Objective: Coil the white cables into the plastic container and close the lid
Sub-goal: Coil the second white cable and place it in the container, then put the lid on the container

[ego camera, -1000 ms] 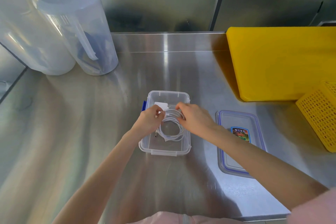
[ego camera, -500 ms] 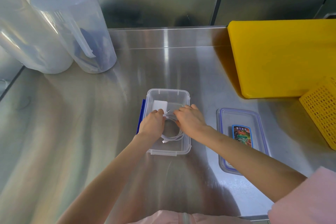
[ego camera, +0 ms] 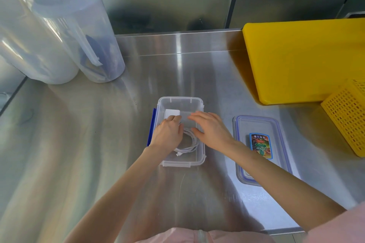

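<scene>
My left hand [ego camera: 167,134] is down inside the clear plastic container [ego camera: 180,100], its fingers [ego camera: 174,118] bent over the near edge of the white charger block [ego camera: 172,113]; whether they actually grip anything I cannot tell, since the back of the hand hides them. My right hand [ego camera: 211,130] hovers over the container's right side with fingers [ego camera: 197,115] stretched out nearly straight and loosely spread, holding nothing. The coiled white cable [ego camera: 189,145] lies on the container floor, just below and between my two sets of fingers, its plug end pointing toward me. The container sits on the steel tabletop [ego camera: 98,144]. Its lid [ego camera: 260,124], clear with a blue rim and a colourful label, lies flat on the tabletop to the right of my right fingers, apart from the container. Farther right beyond those fingers are a yellow cutting board [ego camera: 304,59] and a yellow perforated basket [ego camera: 347,116]. Far to the left, past my left fingers, two translucent plastic pitchers [ego camera: 79,31] stand.
</scene>
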Demonstrator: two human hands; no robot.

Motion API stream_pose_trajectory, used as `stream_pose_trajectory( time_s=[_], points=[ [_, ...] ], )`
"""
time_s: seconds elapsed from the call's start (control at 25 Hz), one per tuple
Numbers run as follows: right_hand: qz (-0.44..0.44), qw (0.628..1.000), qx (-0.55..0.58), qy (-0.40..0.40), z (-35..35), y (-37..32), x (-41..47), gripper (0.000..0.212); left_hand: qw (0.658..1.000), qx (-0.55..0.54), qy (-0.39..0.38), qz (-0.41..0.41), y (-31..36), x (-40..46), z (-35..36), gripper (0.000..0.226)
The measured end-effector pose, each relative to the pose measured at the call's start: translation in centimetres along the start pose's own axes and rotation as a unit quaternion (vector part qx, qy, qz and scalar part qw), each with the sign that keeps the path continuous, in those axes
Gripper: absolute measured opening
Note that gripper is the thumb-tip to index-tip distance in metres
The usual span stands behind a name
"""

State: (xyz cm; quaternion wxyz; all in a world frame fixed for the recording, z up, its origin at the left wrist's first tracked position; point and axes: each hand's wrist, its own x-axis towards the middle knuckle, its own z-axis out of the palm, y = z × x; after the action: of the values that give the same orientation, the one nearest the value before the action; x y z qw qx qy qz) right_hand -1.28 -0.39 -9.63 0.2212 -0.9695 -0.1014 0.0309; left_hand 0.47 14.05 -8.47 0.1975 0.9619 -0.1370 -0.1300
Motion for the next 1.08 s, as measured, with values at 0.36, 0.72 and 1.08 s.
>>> stream_pose_trajectory(
  time_s=[0.36, 0.72, 1.08],
  points=[
    [0.118, 0.993, -0.015, 0.019, -2.8, 4.9, -6.4, 0.052, 0.995, 0.014, -0.003, 0.096, 7.3, -1.0, 1.5, 0.049],
    [0.265, 0.964, 0.025, 0.015, -4.2, 10.9, -13.5, 0.054, 0.987, -0.043, -0.132, 0.075, 12.5, -2.3, 6.4, 0.054],
    [0.388, 0.916, 0.104, -0.011, -2.7, 11.9, -15.1, 0.049, 0.961, -0.176, -0.212, -0.013, 13.4, -4.1, 8.5, 0.046]
  ],
)
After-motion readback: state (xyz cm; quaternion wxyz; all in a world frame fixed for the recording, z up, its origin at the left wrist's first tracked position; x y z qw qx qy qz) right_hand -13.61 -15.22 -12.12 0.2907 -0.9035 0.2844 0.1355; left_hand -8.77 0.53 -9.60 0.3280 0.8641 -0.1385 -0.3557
